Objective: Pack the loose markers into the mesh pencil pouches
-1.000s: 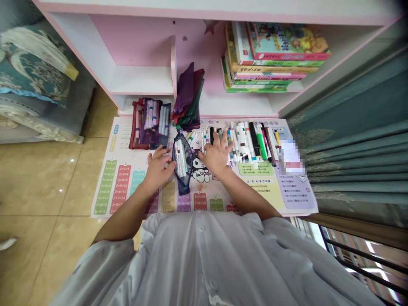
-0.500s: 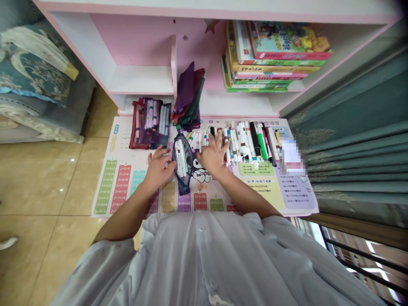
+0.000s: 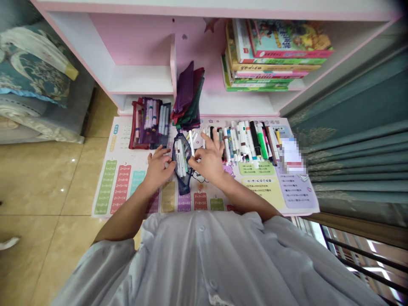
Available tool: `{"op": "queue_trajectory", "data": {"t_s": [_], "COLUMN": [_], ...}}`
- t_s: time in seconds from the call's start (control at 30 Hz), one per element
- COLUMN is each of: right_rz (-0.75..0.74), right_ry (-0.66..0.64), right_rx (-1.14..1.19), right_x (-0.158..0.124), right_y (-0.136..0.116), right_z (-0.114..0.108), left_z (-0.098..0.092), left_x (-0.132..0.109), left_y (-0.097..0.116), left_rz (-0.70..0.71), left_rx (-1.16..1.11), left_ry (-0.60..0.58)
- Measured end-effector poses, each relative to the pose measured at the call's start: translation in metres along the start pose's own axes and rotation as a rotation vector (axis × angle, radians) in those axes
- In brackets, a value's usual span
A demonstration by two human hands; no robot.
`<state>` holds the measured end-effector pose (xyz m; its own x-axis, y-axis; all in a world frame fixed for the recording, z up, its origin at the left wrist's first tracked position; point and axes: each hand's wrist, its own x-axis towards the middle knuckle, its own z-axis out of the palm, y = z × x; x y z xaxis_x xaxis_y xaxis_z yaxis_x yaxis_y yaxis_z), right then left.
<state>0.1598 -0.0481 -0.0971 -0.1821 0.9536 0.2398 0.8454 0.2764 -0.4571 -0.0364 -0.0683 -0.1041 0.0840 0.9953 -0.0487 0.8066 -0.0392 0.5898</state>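
A dark mesh pencil pouch (image 3: 182,170) lies open on a printed multiplication mat (image 3: 295,191), with several white markers (image 3: 180,158) inside it. My left hand (image 3: 157,168) grips the pouch's left edge, with the thumb on top. Just above the pouch mouth, my right hand (image 3: 207,161) appears to pinch a white marker (image 3: 191,142) between thumb and fingers. Its lower end is hidden by the thumb. A long row of loose markers (image 3: 245,142) lies on the mat to the right of that hand.
A red-edged pouch of markers (image 3: 145,123) and a stack of folded dark pouches (image 3: 188,100) stand by the pink-and-white shelf (image 3: 137,78), which holds books (image 3: 274,51). A teal curtain (image 3: 357,170) hangs right; cushions (image 3: 35,63) and tiled floor (image 3: 41,182) lie left.
My right hand has moved left from the marker row to above the pouch, now with a white marker in its fingers. My left hand has stayed on the pouch.
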Motion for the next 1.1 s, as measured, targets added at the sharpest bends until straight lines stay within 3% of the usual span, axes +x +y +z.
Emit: {"op": "queue_trajectory", "data": {"t_s": [0.17, 0.33, 0.73, 0.87, 1.1], "right_rz": [-0.084, -0.060, -0.037, -0.064, -0.232], "right_ry": [-0.120, -0.214, -0.276, -0.242, -0.120], "right_rx": [0.047, 0.046, 0.003, 0.006, -0.022], "right_x": [-0.009, -0.005, 0.002, 0.001, 0.004], "right_y": [-0.019, -0.024, -0.023, -0.016, 0.022], "right_z": [0.005, 0.017, 0.024, 0.022, 0.017], "left_z": [-0.001, -0.003, -0.001, -0.002, -0.003], "left_x": [0.000, -0.001, 0.000, -0.001, 0.000], "left_y": [0.002, 0.003, 0.001, 0.001, 0.000], "left_rz": [-0.003, -0.003, -0.001, -0.002, -0.014], "left_rx": [0.000, 0.002, 0.006, 0.003, 0.019], "left_ry": [-0.003, -0.002, 0.003, 0.003, -0.015]}}
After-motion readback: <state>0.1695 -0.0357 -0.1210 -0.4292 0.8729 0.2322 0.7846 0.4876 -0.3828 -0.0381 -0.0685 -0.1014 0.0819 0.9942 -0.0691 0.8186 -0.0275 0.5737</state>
